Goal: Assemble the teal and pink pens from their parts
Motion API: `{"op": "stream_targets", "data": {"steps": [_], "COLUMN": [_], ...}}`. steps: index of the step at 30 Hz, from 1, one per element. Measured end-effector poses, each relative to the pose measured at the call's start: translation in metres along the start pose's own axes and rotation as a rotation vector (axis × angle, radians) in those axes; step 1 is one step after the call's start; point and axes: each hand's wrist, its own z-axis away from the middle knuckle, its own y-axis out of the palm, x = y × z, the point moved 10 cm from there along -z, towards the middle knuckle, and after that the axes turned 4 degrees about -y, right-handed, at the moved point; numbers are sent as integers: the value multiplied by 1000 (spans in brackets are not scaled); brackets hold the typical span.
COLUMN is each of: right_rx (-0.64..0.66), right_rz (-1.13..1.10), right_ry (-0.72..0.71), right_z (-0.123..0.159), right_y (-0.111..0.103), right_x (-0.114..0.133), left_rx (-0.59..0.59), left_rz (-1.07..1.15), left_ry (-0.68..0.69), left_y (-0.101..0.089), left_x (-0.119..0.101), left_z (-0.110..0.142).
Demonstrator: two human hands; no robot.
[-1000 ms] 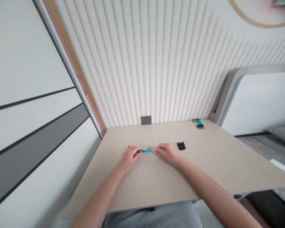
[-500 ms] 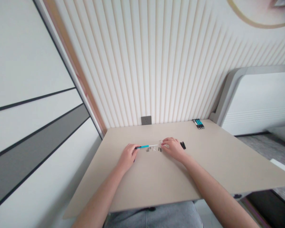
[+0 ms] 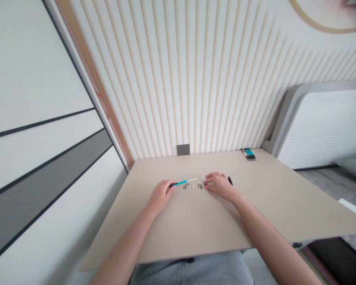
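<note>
My left hand (image 3: 160, 196) is shut on a teal and black pen (image 3: 180, 183), whose thin white tip points right, above the beige desk (image 3: 178, 233). A row of small metal parts (image 3: 192, 186) lies on the desk between my hands. My right hand (image 3: 218, 186) rests on the desk at the right end of that row, its fingertips touching or nearly touching a silvery piece (image 3: 208, 183). Whether those fingers hold it is hidden. Black pen parts (image 3: 230, 180) mostly lie hidden behind this hand.
Several teal and black pens (image 3: 248, 154) lie together at the back of the desk, by a ribbed white wall with a grey wall socket (image 3: 183, 149). A white cabinet (image 3: 323, 126) stands to the right. My grey-trousered legs show below the desk's near edge.
My right hand has let go of the pen and moved right, over the black parts. The left hand now holds the pen alone, tilted up to the right, and the small metal parts show.
</note>
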Motion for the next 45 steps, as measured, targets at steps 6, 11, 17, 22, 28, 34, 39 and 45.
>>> {"op": "stream_targets", "data": {"steps": [6,11,17,22,28,34,39,45], "right_rx": [-116,-190,-196,-195,-180,-177,-133,-100], "right_rz": [-225,-533,-641,-661,-654,-664,-746,-700], "right_ry": [-5,34,36,31,16,23,31,29], "right_z": [-3,-6,-7,-6,-6,-7,-7,-4], "right_y": [-10,-9,-8,-10,-7,-1,10,14], "right_x": [2,-2,0,5,10,12,20,32], "left_rx": [7,23,23,21,24,31,59,51], "left_rz": [-17,-21,-12,-6,-14,-23,-11,6], "left_ry": [14,14,37,48,50,45,78,103], "left_y": [1,2,1,1,1,0,6,4], "left_x": [1,1,-4,-6,-9,-8,-9,-12], "left_z": [0,1,1,1,1,1,2,2]}}
